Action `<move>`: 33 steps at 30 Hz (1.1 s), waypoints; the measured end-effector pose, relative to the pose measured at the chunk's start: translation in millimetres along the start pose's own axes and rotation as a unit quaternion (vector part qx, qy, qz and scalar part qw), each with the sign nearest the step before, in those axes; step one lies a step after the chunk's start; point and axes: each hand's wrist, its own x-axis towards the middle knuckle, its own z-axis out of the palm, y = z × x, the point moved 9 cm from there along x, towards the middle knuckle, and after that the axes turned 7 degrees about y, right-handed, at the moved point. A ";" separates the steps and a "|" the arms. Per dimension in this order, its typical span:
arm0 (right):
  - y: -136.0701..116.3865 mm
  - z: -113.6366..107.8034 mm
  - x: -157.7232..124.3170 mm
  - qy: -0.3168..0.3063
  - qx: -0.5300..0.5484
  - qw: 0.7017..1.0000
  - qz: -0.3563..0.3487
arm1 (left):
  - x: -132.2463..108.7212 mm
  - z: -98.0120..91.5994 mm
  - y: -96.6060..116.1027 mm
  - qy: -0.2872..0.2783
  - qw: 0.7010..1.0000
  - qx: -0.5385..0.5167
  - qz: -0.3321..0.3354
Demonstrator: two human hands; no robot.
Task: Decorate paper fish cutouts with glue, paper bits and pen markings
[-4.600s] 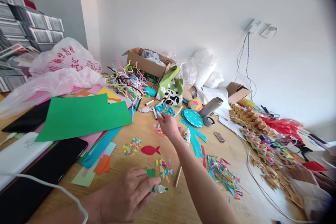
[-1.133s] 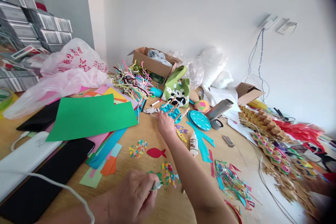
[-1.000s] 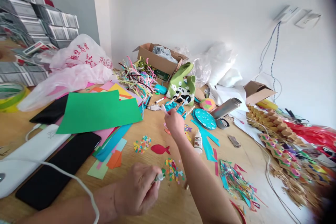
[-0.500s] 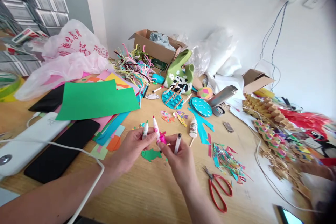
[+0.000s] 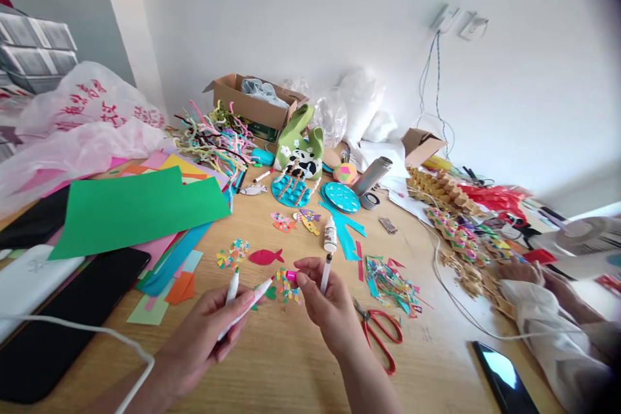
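Observation:
My left hand (image 5: pixel 201 339) is closed on two white markers: one (image 5: pixel 233 284) stands upright, the other (image 5: pixel 256 293) slants toward my right hand, its cap off. My right hand (image 5: pixel 330 312) pinches a pink cap (image 5: pixel 291 275) just off that slanted marker's tip, and it also grips a third marker (image 5: pixel 325 273) with a dark tip. Both hands hover above the wooden table (image 5: pixel 291 369). Under them lies a paper fish covered in coloured bits (image 5: pixel 287 290). A red paper fish (image 5: pixel 265 257) and a patch of coloured paper bits (image 5: pixel 232 253) lie just beyond.
Red scissors (image 5: pixel 379 331) lie right of my right hand, a glue bottle (image 5: pixel 330 235) stands behind it. Green paper (image 5: pixel 136 207) tops a coloured stack at left, beside a black tablet (image 5: pixel 58 330). Another person's hand (image 5: pixel 519 270) rests at right; a phone (image 5: pixel 502 380) lies near the front edge.
My right hand came back from the far markers holding two of them and met my left hand. The pink cap has now come off the marker in my left hand.

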 end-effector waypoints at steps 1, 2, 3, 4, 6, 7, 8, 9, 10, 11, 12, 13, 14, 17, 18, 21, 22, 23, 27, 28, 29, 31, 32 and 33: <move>1.6 -0.6 -0.2 -0.009 0.011 1.000 0.011 | -2.6 2.3 -8.1 -0.012 1.000 0.013 -0.019; 2.9 -0.8 -0.8 -0.017 0.018 0.999 0.021 | -4.9 4.1 -14.5 -0.020 0.999 0.022 -0.034; 3.6 -0.8 -1.5 -0.024 0.022 0.999 0.028 | -6.6 5.6 -19.0 -0.027 0.998 0.027 -0.044; 3.7 -0.6 -2.4 -0.031 0.022 0.999 0.032 | -8.0 7.1 -21.9 -0.034 0.998 0.030 -0.051; 2.5 0.1 -4.2 -0.045 0.012 0.998 0.033 | -9.4 8.8 -23.6 -0.041 0.997 0.040 -0.058; 1.8 0.9 -5.2 -0.054 0.006 0.998 0.033 | -9.5 9.1 -23.5 -0.041 0.996 0.044 -0.060; 1.3 2.1 -6.2 -0.063 0.000 0.997 0.033 | -9.3 9.2 -23.2 -0.041 0.996 0.047 -0.062; 0.9 3.8 -7.4 -0.075 -0.006 0.997 0.034 | -9.0 9.3 -23.1 -0.041 0.996 0.049 -0.064; 0.7 5.9 -8.5 -0.086 -0.011 0.996 0.033 | -8.7 9.3 -23.2 -0.041 0.996 0.051 -0.065; 0.4 8.2 -9.7 -0.097 -0.014 0.995 0.031 | -8.5 9.7 -23.5 -0.042 0.996 0.053 -0.065; 0.1 10.7 -10.8 -0.109 -0.018 0.994 0.027 | -8.5 10.4 -24.2 -0.045 0.995 0.056 -0.064; -0.1 13.4 -12.1 -0.121 -0.021 0.992 0.022 | -8.7 11.2 -25.1 -0.049 0.995 0.059 -0.064; 0.0 16.4 -13.4 -0.134 -0.025 0.991 0.017 | -9.2 12.2 -26.4 -0.054 0.995 0.060 -0.066; 3.3 23.3 -18.2 -0.168 -0.052 0.984 0.013 | -11.6 12.9 -31.8 -0.057 0.993 0.064 -0.080; 4.8 24.3 -19.9 -0.174 -0.067 0.982 0.015 | -12.6 12.4 -33.4 -0.055 0.993 0.065 -0.084; 7.4 22.5 -26.2 -0.176 -0.122 0.977 0.020 | -15.6 10.0 -36.0 -0.050 0.993 0.076 -0.081; 7.5 21.3 -29.1 -0.175 -0.140 0.974 0.020 | -17.1 9.4 -36.9 -0.050 0.992 0.081 -0.079; 7.5 20.1 -32.4 -0.173 -0.157 0.972 0.019 | -18.9 9.6 -38.1 -0.054 0.992 0.085 -0.081; 5.7 17.6 -46.2 -0.164 -0.195 0.967 0.001 | -27.5 11.7 -42.0 -0.064 0.989 0.095 -0.096; 5.1 17.4 -48.8 -0.160 -0.201 0.966 -0.006 | -29.0 12.3 -41.2 -0.064 0.989 0.097 -0.095; 4.7 17.0 -50.8 -0.154 -0.205 0.966 -0.012 | -30.4 13.9 -40.1 -0.071 0.988 0.099 -0.093; 4.1 16.2 -52.9 -0.146 -0.209 0.967 -0.016 | -32.2 17.4 -37.7 -0.085 0.987 0.106 -0.087; 3.7 15.7 -53.1 -0.145 -0.210 0.967 -0.017 | -32.4 18.4 -36.5 -0.088 0.986 0.110 -0.083; 3.3 14.8 -52.7 -0.144 -0.210 0.967 -0.016 | -32.0 18.5 -35.4 -0.087 0.986 0.115 -0.079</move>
